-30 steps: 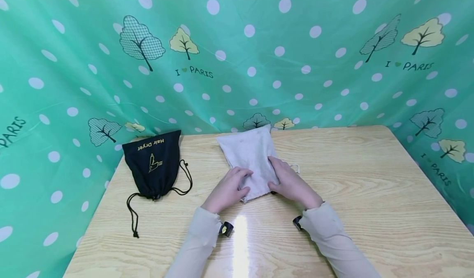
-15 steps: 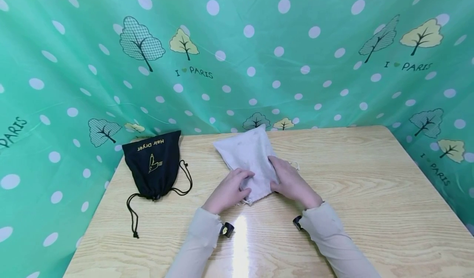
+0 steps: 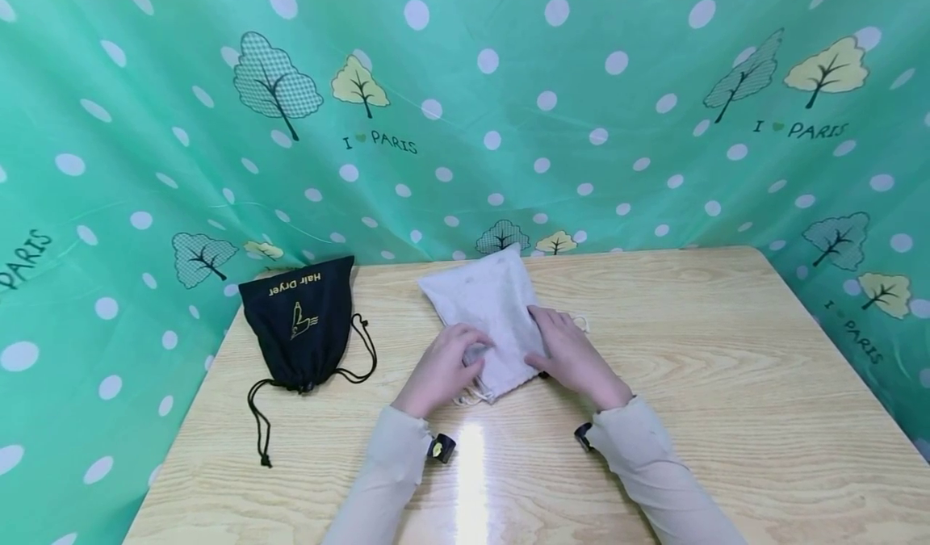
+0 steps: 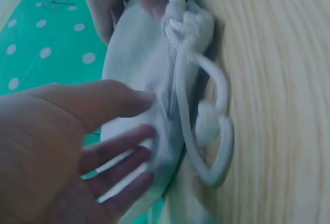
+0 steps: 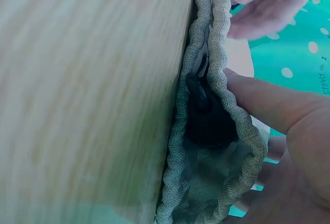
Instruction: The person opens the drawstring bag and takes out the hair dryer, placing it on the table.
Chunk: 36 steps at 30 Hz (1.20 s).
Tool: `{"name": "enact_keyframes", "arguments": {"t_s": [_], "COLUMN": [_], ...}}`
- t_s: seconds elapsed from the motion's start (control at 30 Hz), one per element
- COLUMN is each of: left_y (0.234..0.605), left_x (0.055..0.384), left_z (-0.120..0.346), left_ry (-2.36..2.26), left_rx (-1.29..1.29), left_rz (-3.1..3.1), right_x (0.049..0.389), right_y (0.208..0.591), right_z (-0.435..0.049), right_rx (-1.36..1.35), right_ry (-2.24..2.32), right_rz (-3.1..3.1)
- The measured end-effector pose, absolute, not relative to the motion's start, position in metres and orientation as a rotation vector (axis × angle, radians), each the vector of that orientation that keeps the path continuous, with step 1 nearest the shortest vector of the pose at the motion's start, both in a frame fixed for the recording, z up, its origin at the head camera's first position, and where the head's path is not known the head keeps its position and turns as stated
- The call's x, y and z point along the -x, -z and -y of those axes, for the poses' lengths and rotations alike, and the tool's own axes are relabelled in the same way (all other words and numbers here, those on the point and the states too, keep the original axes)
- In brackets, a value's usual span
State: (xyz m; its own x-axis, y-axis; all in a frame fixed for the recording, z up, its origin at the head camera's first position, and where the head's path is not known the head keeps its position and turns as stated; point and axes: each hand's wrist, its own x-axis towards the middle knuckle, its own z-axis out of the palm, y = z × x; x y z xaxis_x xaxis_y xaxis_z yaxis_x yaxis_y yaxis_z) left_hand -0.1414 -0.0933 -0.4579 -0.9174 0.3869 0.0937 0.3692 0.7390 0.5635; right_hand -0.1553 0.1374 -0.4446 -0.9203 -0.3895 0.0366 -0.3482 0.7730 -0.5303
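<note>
A light grey cloth drawstring bag (image 3: 494, 303) lies on the table with its ruffled mouth towards me. My left hand (image 3: 446, 363) is at the bag's left front side, thumb and loosely bent fingers lightly spread against the cloth. At the right front my right hand (image 3: 574, 359) holds the bag's side, its thumb at the mouth's upper edge and its fingers along the side. Through the parted mouth a black object (image 5: 209, 121) with a loop shows in the right wrist view. A knotted white cord (image 4: 221, 146) hangs from the bag's left corner in the left wrist view.
A black drawstring bag (image 3: 305, 327) printed "Hair Dryer" lies at the table's left back, its black cords trailing forward. The wooden table (image 3: 712, 383) ends at a green dotted curtain (image 3: 465, 125) behind and at both sides.
The grey bag has turned slightly, its far corner shifting left. My left hand has then drawn a little to the left; the right hand has hardly moved.
</note>
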Motion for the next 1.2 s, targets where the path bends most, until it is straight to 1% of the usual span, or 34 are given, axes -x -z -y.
{"name": "enact_keyframes", "arguments": {"t_s": [0.17,0.5,0.9,1.2], "left_y": [0.458,0.452,0.457,0.456], "left_x": [0.142,0.136,0.133,0.132], "left_z": [0.094,0.083,0.087,0.075], "left_ry": [-0.778,-0.666,-0.727,-0.614], "left_rx": [-0.687,-0.687,-0.65,-0.723], "left_rz": [-2.917,-2.908,-2.893,-2.932], "right_x": [0.157,0.161,0.165,0.169], "right_y": [0.445,0.447,0.451,0.447], "right_z": [-0.138,-0.146,-0.142,-0.146], "right_rx": [0.595,0.647,0.653,0.641], "right_ry": [0.863,0.882,0.961,0.905], "right_rz": [-2.867,-2.878,-2.82,-2.868]}}
